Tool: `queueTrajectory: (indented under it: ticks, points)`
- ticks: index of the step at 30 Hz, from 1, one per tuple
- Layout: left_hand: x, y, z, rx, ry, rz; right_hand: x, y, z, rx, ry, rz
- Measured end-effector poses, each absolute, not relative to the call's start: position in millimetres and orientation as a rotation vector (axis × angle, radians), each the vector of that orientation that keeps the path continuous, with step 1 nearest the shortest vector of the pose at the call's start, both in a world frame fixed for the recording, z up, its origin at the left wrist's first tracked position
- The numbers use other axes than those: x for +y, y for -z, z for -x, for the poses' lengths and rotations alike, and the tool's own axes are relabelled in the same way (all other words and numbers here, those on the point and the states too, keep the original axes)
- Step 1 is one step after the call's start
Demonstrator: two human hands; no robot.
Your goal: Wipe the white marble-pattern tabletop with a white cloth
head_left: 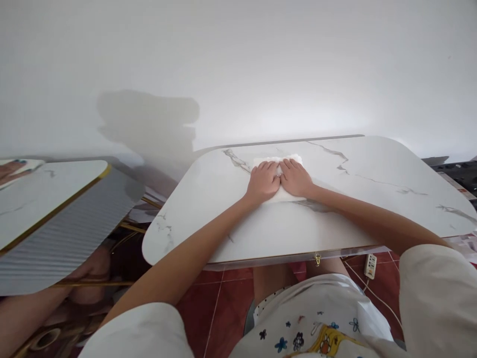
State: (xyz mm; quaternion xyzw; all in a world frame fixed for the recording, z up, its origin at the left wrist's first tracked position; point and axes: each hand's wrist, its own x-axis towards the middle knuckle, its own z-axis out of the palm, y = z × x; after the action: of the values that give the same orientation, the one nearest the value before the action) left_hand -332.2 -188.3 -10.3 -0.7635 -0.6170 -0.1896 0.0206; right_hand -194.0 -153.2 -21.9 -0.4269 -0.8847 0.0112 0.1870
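Both my hands lie side by side on a folded white cloth (286, 196), which rests flat on a white marble-patterned tabletop (357, 186). My left hand (263, 182) presses down on the cloth's left part, fingers laid flat and pointing away from me. Beside it, my right hand (296, 178) covers the right part in the same way, and the thumbs nearly meet in the middle. Neither hand wraps round the cloth. Much of the cloth is hidden under my palms; its fluffy far edge shows beyond my fingertips.
To the left stands a second marble-patterned table (55, 191) with gold trim, where another person's hand (13, 169) lies on something white. A white wall (238, 64) rises behind. Under my table, a power strip (370, 266) and its cord lie on the red tiled floor (231, 303).
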Motion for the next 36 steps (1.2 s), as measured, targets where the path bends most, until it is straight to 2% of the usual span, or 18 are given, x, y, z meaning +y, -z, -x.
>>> queueTrajectory:
  ticks: [19, 29, 36]
  points:
    - [-67, 12, 375, -1.926, 0.763, 2.350, -28, 17, 236, -2.478, -0.113, 1.203]
    - [-42, 14, 379, -1.967, 0.623, 2.311, -5, 21, 243, -2.466, -0.126, 1.217]
    - [-29, 13, 349, -1.949, 0.526, 2.313, 11, 25, 214, -2.454, -0.118, 1.221]
